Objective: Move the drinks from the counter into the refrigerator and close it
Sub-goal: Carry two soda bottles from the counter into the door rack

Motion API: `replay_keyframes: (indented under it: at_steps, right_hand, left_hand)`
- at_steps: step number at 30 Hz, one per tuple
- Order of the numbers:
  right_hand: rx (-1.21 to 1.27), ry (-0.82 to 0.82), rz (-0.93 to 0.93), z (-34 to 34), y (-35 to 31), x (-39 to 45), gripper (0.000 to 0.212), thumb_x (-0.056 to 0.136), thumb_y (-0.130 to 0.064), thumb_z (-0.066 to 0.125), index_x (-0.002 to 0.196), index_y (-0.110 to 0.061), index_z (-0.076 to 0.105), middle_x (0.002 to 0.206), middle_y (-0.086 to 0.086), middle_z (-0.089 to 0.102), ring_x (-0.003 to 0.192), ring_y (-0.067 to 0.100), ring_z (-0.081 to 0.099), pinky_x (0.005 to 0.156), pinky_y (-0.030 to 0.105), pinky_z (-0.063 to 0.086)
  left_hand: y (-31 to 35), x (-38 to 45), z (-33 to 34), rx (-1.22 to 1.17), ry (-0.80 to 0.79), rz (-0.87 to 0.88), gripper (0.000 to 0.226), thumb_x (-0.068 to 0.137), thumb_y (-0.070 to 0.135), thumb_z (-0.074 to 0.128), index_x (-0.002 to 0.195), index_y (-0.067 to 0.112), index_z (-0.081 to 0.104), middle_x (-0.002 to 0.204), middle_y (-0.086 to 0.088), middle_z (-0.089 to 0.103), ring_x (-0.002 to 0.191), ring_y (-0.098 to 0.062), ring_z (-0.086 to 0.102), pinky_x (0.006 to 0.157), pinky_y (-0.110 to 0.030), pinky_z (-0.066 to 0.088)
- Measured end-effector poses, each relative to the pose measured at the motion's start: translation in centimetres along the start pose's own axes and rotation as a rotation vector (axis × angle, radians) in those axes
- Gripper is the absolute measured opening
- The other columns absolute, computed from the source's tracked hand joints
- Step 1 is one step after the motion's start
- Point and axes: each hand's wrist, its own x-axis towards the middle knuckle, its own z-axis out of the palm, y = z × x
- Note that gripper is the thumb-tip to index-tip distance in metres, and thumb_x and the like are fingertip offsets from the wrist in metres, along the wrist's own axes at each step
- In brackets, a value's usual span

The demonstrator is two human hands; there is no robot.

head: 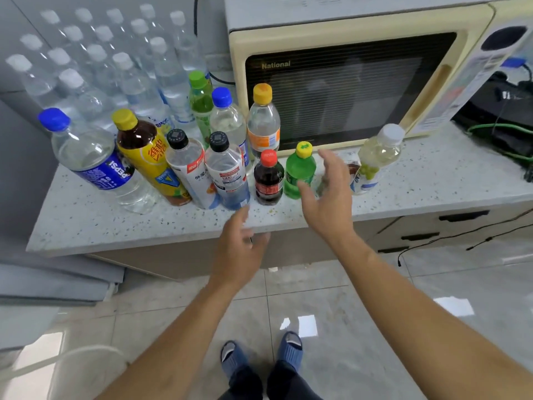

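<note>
Several drink bottles stand on the speckled counter (86,220). From the left: a blue-capped Pepsi bottle (95,163), a yellow tea bottle (150,157), two black-capped bottles (227,171), a small cola bottle (268,180), a small green soda bottle (298,171) and a white-capped pale drink (375,157). My right hand (328,192) hovers open just right of the green soda bottle, holding nothing. My left hand (239,246) is open at the counter's front edge, below the black-capped bottles.
A cream microwave (346,82) stands behind the bottles. A pack of clear water bottles (101,59) fills the back left. Black gear with green cable (501,116) sits at the right. A grey appliance side (20,174) is at the left. Drawers (432,229) lie under the counter.
</note>
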Motion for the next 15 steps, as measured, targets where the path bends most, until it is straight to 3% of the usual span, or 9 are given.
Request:
replay_keyframes:
  at_steps: [2, 5, 9, 12, 15]
  right_hand:
    - [-0.01, 0.005, 0.007, -0.1, -0.6, 2.5, 0.065, 0.088, -0.013, 0.072, 0.145, -0.006, 0.042, 0.147, 0.012, 0.043, 0.139, 0.024, 0.039, 0.109, 0.045, 0.043]
    - [-0.008, -0.085, 0.134, 0.3, -0.7, 4.7, 0.069, 0.089, -0.019, 0.073, 0.149, -0.013, 0.039, 0.15, 0.004, 0.043, 0.139, 0.016, 0.04, 0.114, 0.036, 0.038]
    - [0.084, -0.215, 0.358, 1.6, 0.2, 5.1, 0.07, 0.087, -0.02, 0.075, 0.148, -0.018, 0.039, 0.142, 0.001, 0.052, 0.134, 0.018, 0.046, 0.11, 0.028, 0.037]
    - [0.135, -0.264, 0.43, 2.4, 1.2, 4.6, 0.07, 0.084, -0.013, 0.075, 0.144, -0.021, 0.04, 0.118, -0.007, 0.054, 0.116, 0.016, 0.053, 0.095, 0.025, 0.041]
    - [0.172, -0.275, 0.435, 2.8, 2.0, 4.1, 0.075, 0.082, -0.009, 0.077, 0.143, -0.024, 0.037, 0.111, -0.011, 0.051, 0.106, 0.011, 0.05, 0.088, 0.025, 0.041]
  left_hand:
    - [2.9, 1.7, 0.3, 0.112, 0.086, 0.185, 0.074, 0.087, 0.026, 0.075, 0.15, 0.028, 0.037, 0.142, 0.015, 0.043, 0.096, 0.005, 0.06, 0.073, -0.016, 0.051]
    - [6.0, 4.1, 0.3, 0.212, 0.156, 0.336, 0.076, 0.086, 0.021, 0.075, 0.151, 0.018, 0.036, 0.144, -0.004, 0.045, 0.107, -0.02, 0.065, 0.085, -0.035, 0.055]
    - [7.7, 6.3, 1.0, 0.352, 0.165, 0.258, 0.074, 0.087, 0.029, 0.073, 0.15, 0.018, 0.035, 0.138, -0.006, 0.054, 0.118, -0.028, 0.058, 0.094, -0.039, 0.045]
    - [7.6, 7.5, 2.0, 0.29, 0.153, 0.185, 0.072, 0.083, 0.028, 0.077, 0.144, 0.021, 0.039, 0.133, -0.003, 0.058, 0.122, -0.027, 0.054, 0.088, -0.034, 0.041]
    - [6.8, 8.7, 3.1, 0.311, 0.162, 0.115, 0.068, 0.08, 0.027, 0.08, 0.135, 0.018, 0.042, 0.127, -0.005, 0.058, 0.117, -0.03, 0.056, 0.08, -0.032, 0.036]
